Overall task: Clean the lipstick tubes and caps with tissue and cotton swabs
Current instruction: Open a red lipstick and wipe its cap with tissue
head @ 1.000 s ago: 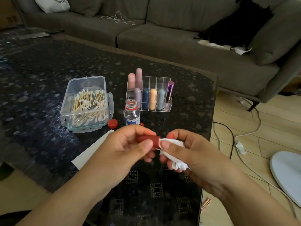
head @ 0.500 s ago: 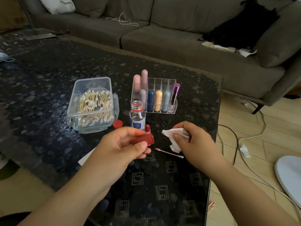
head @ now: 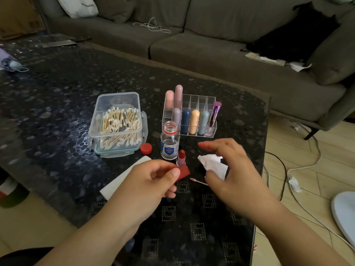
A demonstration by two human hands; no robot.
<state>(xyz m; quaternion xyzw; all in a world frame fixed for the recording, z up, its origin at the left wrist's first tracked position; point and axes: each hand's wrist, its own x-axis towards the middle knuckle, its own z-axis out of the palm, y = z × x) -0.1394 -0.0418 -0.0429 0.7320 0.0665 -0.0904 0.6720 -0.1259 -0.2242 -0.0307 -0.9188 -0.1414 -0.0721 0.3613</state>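
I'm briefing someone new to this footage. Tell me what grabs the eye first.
The two hands at centre: the left hand pinches a red lipstick cap, the right hand hovers open over a crumpled tissue. Behind them stand an uncapped lipstick, an open bottle and a tub of cotton swabs.

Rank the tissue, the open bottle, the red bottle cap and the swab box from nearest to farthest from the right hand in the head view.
1. Tissue: right under the right hand, by its thumb.
2. Bottle: just left of the fingertips, upright.
3. Red cap: further left, on the table beside the box.
4. Swab box: farthest, at the left.
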